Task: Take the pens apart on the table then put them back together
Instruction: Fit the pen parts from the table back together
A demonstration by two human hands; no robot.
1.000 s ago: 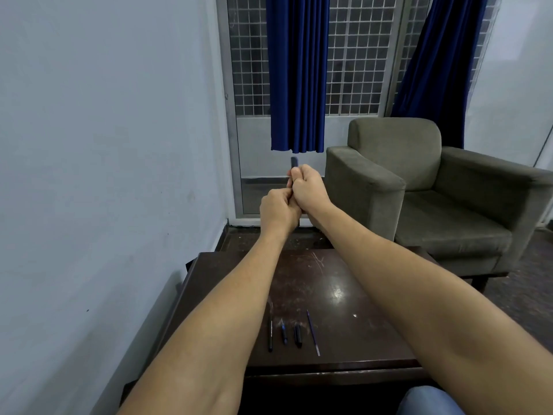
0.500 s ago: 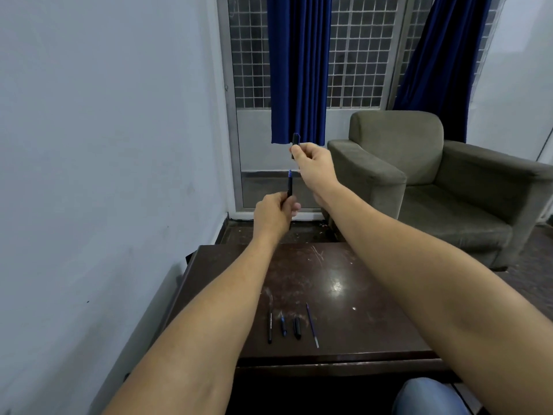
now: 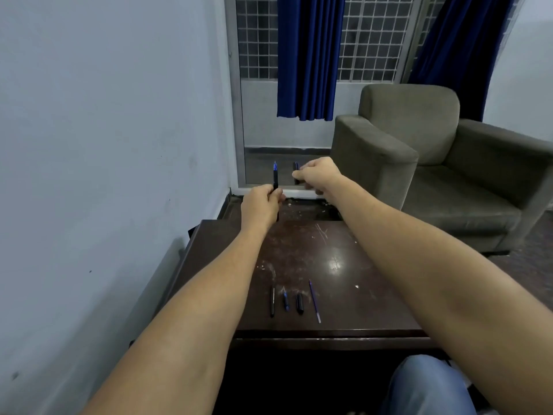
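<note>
Glossy wood, matt cloth

The dark tabletop [image 3: 344, 244] is seen glossy and scratched; the armchair [image 3: 449, 163] is covered in matt cloth; pens [image 3: 272, 301] look plastic.

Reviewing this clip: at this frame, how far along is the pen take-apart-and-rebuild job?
Done: one pen lies in four pieces in a row on the dark wooden table: black barrel, short blue-tipped piece, black cap, thin blue refill. In hand: the left hand holds an uncapped black pen body upright; the right hand holds its dark cap apart. Left: finishing this pen's disassembly, then reassembling both.
</note>
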